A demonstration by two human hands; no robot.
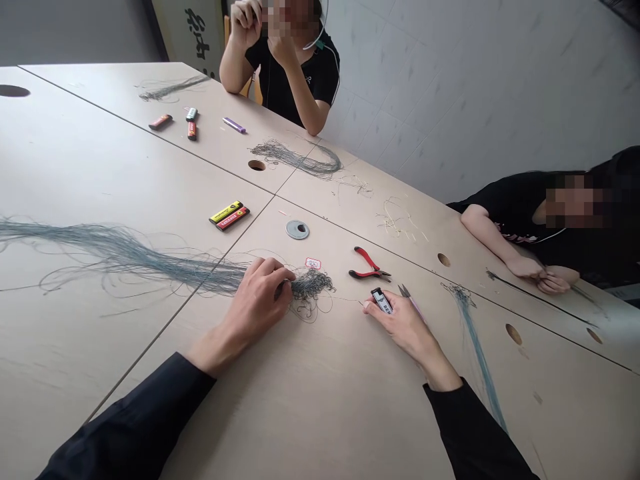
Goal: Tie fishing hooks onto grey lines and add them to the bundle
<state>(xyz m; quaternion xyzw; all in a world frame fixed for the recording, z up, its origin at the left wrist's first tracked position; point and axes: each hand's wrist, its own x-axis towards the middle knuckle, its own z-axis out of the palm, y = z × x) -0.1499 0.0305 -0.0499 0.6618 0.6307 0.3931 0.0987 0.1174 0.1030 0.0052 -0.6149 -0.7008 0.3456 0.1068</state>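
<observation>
My left hand [263, 293] is closed over a long bundle of thin grey-blue cords [170, 265], close to its curled, looped end [314, 285]. My right hand [404, 327] grips a black lighter with a white label [382, 301]. One fine strand runs from the looped end toward my right fingertips; whether they pinch it is too small to tell. Pliers with red and black handles [367, 265] lie just beyond my right hand. A slim pointed tool [411, 299] rests against its far side, partly hidden. Behind the looped end sits a small red-framed label [313, 264].
A grey disc with a hole [297, 230] and a yellow-and-red lighter pair [229, 215] lie farther back. Another cord bundle [477, 353] is at right. Across the table sit two people, one with raised hands [245, 23], one with hands together [553, 279]. Round holes pierce the tabletop [320, 400].
</observation>
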